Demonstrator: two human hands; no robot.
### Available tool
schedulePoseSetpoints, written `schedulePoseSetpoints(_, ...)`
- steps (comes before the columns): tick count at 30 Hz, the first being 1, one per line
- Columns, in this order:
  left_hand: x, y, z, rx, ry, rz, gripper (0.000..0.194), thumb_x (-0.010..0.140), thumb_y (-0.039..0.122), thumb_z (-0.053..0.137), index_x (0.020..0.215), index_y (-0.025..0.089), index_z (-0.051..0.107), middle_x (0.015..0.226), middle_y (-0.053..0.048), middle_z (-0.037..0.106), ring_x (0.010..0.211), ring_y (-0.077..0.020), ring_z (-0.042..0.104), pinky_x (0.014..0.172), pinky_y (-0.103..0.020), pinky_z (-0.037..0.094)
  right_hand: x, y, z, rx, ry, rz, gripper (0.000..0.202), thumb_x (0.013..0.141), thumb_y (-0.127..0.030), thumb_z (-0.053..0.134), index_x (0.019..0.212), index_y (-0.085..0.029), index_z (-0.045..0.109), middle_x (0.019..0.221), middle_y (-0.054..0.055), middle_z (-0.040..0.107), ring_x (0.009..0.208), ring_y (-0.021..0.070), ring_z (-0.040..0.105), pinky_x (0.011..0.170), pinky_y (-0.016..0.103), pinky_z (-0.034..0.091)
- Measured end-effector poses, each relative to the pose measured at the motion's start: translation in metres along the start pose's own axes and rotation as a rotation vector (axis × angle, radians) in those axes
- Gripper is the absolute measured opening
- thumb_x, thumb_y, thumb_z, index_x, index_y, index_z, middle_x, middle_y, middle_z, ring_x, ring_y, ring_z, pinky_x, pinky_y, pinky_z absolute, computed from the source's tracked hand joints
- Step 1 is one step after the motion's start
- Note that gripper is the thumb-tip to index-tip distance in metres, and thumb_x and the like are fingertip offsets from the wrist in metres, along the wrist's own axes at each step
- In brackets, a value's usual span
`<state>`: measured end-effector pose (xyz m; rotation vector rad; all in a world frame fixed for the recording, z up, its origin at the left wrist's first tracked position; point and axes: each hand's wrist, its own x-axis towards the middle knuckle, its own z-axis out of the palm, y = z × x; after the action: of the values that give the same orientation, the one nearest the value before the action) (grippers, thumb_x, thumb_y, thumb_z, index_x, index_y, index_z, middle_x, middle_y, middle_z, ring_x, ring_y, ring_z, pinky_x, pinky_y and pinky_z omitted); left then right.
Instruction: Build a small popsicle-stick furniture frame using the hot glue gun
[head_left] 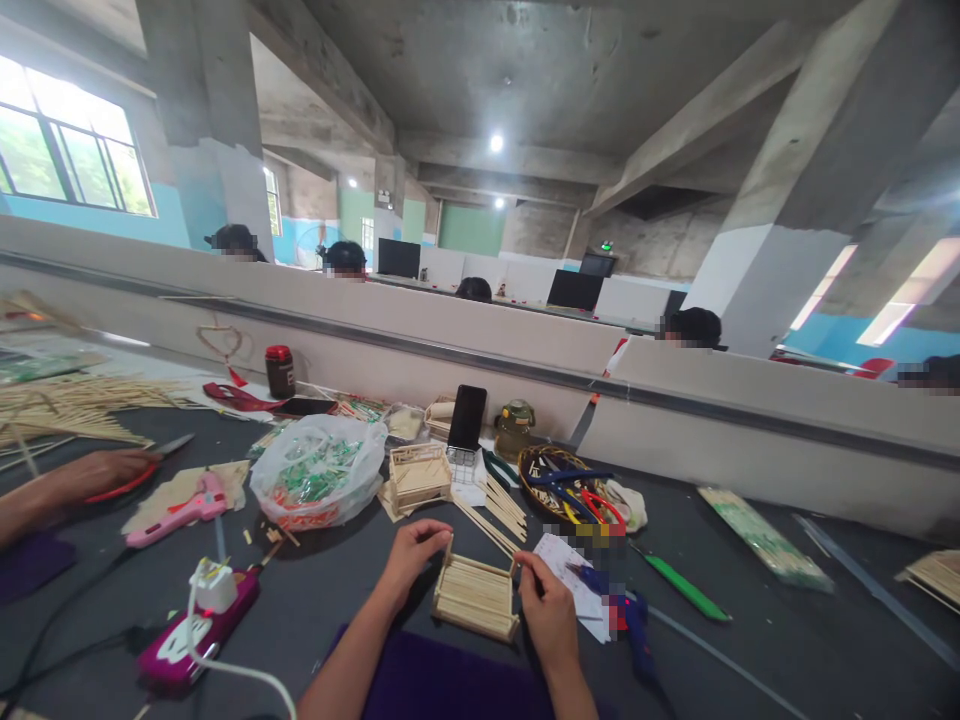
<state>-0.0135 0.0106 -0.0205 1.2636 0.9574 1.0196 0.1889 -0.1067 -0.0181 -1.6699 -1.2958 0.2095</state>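
Note:
A small frame of light wooden sticks (475,598) stands on the dark table between my two hands. My left hand (414,562) has its fingers pinched at the frame's upper left corner post. At the upper right corner, the fingers of my right hand (546,604) are closed on the frame's edge. Behind it is a similar stick box (420,478), with loose sticks (504,512) to its right. A blue glue gun (636,622) lies on the right, near a white paper (562,565). Under my forearms is a purple cloth (450,680).
A bag of green packets (319,470), a pink glue gun (187,508) and a magenta power strip (199,630) are at left. Another person's hand (112,475) holds red scissors. A phone (467,417), a tool basket (562,480) and a green knife (688,588) lie ahead and right.

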Motion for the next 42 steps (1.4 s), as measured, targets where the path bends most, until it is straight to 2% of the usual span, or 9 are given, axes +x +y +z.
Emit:
schedulePoseSetpoints(11,-0.0019,0.0058,0.0012,0.018,0.009,0.021,0.038,0.057,0.046,0.075,0.077,0.013,0.075,0.069,-0.006,0.068,0.061,-0.0141,0.053,0.056,-0.023,0.038,-0.0005,0.0001,0.0007,-0.002,0.006,0.017,0.032,0.083,-0.036,0.045,0.095,-0.021,0.071,0.085,0.003,0.072,0.070,0.0165,0.066,0.064,0.021,0.050)
schedulePoseSetpoints(17,-0.0032,0.0065,0.0012,0.015,0.018,0.027,0.038,0.058,0.046,0.075,0.077,0.013,0.075,0.071,-0.006,0.069,0.063,-0.0147,0.054,0.058,-0.023,0.038,-0.0003,-0.0013,0.0005,-0.008,-0.001,0.009,0.033,0.084,-0.036,0.043,0.095,-0.021,0.070,0.087,0.003,0.072,0.076,0.0170,0.066,0.069,0.022,0.050)
schedulePoseSetpoints(23,-0.0015,0.0038,0.0012,0.002,0.003,0.023,0.041,0.057,0.047,0.076,0.077,0.012,0.075,0.067,-0.005,0.067,0.058,-0.0122,0.050,0.055,-0.022,0.034,-0.0012,-0.0014,-0.0006,-0.020,-0.005,0.009,0.035,0.084,-0.038,0.043,0.096,-0.020,0.070,0.078,0.003,0.071,0.065,0.0165,0.064,0.059,0.021,0.049)
schedulePoseSetpoints(29,-0.0011,0.0053,0.0013,0.005,0.003,0.025,0.038,0.056,0.046,0.077,0.075,0.013,0.075,0.068,-0.006,0.068,0.059,-0.0126,0.050,0.055,-0.022,0.035,-0.0015,-0.0024,-0.0010,-0.017,-0.004,0.001,0.035,0.085,-0.038,0.042,0.097,-0.020,0.070,0.080,0.003,0.071,0.064,0.0161,0.063,0.060,0.021,0.048)
schedulePoseSetpoints(34,-0.0022,0.0072,0.0021,-0.006,0.010,0.013,0.039,0.055,0.047,0.077,0.074,0.013,0.075,0.066,-0.005,0.067,0.057,-0.0124,0.050,0.052,-0.021,0.034,-0.0013,-0.0020,-0.0003,-0.014,-0.019,0.021,0.036,0.085,-0.040,0.042,0.097,-0.020,0.070,0.073,0.002,0.070,0.057,0.0152,0.061,0.055,0.021,0.047)
schedulePoseSetpoints(42,-0.0035,0.0075,0.0022,-0.023,0.012,0.015,0.036,0.056,0.044,0.077,0.073,0.013,0.075,0.067,-0.005,0.068,0.059,-0.0131,0.053,0.055,-0.022,0.036,-0.0006,-0.0019,-0.0010,-0.010,-0.009,0.020,0.034,0.084,-0.039,0.044,0.093,-0.021,0.070,0.087,0.003,0.072,0.076,0.0180,0.067,0.069,0.022,0.050)
